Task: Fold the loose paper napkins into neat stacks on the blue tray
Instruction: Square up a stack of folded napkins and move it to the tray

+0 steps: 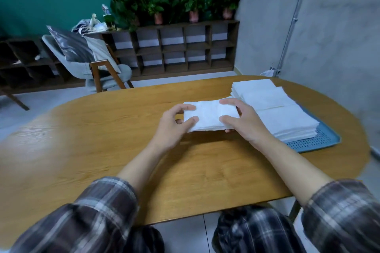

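Folded napkin [209,116] sits mid-table [123,129], between both hands and just left of the blue tray [320,141]. Its right end is near the tray's stacks [283,117]; can't tell if they touch. The near edge shows several layers, so it's a folded wad or small bundle, not a single sheet. Handling guess: very light, soft, no stiffness. It will sag if held by one corner, the layers will slide or fan if squeezed unevenly, and it creases or tears easily. Best hold is both short ends, thumb on top and fingers under, with light pressure and the edges kept aligned. That is roughly the current grip. Left hand [174,127]: fingers curled, narrow pinch on the left end, thumb on the top face and index at the far corner. Right hand [242,119]: thumb and index spread over the right end on top, other fingertips tucked under the near edge. Both hands hold the napkin, neither is free. There's a shadow under the near edge, but I can't tell if it's lifted or resting on the wood. The tray stacks look fairly square, far pile slightly offset. Likely step: squaring up before placing it on the tray.
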A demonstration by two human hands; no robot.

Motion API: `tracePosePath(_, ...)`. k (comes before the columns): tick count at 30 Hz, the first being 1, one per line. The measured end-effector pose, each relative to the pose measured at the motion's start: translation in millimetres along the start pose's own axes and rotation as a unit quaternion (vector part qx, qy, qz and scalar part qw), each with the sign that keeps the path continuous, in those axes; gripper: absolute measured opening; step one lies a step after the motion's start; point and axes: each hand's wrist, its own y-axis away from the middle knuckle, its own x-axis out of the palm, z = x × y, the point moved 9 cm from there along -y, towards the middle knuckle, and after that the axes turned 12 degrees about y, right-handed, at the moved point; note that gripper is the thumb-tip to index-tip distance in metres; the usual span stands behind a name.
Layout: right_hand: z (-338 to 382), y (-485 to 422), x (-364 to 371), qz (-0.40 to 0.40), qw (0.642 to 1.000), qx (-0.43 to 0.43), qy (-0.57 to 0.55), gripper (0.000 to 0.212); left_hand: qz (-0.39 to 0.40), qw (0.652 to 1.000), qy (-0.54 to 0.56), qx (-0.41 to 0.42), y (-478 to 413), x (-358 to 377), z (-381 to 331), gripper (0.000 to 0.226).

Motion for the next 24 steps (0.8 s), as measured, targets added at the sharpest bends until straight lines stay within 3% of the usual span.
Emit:
tracePosePath(10, -32, -9, -124, -0.047, 0.999, 0.005, -0.022, 0.049, 0.052, 0.999, 0.001, 0.016, -43, 113, -31, 0.031)
tracePosePath(24, -79, -112, -180, -0.051, 0.997, 0.021, 0.054, 0.049, 0.024, 0.999, -0.028, -0.01, -142, 154, -2, 0.037)
